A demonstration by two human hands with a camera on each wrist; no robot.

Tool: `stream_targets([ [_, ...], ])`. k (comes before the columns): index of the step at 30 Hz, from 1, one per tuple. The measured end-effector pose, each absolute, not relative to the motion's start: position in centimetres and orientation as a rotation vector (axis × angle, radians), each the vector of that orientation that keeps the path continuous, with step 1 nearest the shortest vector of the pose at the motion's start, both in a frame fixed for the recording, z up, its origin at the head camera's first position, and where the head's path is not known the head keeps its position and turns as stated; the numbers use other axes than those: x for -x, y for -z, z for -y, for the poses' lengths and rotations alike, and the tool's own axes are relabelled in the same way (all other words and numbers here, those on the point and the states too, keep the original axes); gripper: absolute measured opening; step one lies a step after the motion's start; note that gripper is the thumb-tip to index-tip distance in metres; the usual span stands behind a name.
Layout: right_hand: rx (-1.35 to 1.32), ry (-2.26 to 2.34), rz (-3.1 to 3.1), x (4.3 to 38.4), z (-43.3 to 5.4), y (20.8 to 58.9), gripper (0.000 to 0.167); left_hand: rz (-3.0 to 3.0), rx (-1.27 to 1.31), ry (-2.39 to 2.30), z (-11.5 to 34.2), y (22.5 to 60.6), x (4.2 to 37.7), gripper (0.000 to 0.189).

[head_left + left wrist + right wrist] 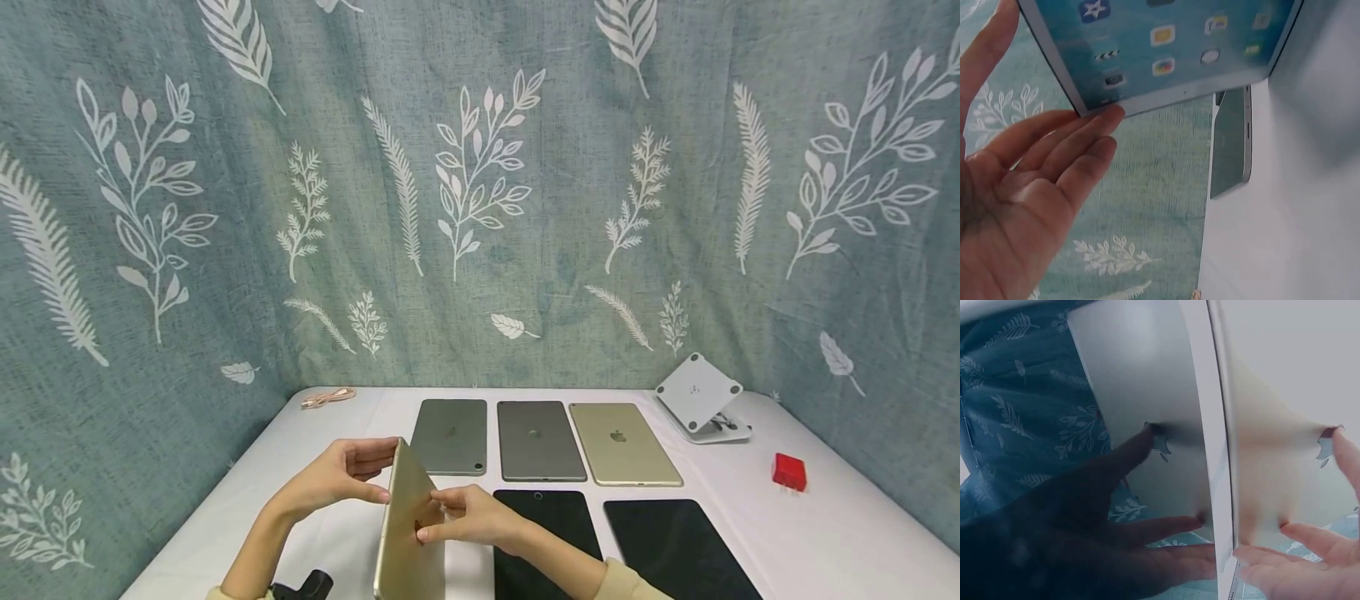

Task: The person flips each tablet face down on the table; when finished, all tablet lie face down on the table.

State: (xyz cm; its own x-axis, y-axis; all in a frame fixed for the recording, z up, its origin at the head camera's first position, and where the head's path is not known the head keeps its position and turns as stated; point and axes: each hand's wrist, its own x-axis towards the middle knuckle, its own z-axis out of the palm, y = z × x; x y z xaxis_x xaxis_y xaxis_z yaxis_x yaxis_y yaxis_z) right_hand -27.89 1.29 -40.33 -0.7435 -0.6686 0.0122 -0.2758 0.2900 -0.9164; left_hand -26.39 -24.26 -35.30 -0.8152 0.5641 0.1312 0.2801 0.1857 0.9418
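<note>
A gold tablet (405,533) is held upright, almost edge-on in the head view, its back with the apple logo turned right. Its lit screen (1163,37), with app icons, shows in the left wrist view. My left hand (348,475) holds it on the screen side, fingertips at a corner and thumb at the edge. My right hand (476,521) grips it from the other side: the thumb lies on the back near the logo, and some fingers reach the edge. Below my right forearm lies a black-screened tablet (543,508); its glossy face mirrors hand and tablet in the right wrist view.
Behind lie a grey-green tablet (450,429), a dark grey tablet (540,442) and another gold tablet (626,442), backs up. A second black-screened tablet (675,542) lies front right. Further out are a silver stand (697,392), a red charger (789,472) and a coiled cable (328,397).
</note>
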Motion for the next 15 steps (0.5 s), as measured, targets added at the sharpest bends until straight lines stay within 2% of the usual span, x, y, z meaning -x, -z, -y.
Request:
stream_targets([
  [8,0.955,1.16,-2.412,27.8,-1.6,40.1,0.073,-2.178,-0.835,-1.617,25.8,35.7,26.8,0.077],
  [15,1.125,0.822,-2.602,27.9,-2.4,39.6,0.071,-2.215,-0.831,-1.521,26.3,36.5,27.2,0.081],
])
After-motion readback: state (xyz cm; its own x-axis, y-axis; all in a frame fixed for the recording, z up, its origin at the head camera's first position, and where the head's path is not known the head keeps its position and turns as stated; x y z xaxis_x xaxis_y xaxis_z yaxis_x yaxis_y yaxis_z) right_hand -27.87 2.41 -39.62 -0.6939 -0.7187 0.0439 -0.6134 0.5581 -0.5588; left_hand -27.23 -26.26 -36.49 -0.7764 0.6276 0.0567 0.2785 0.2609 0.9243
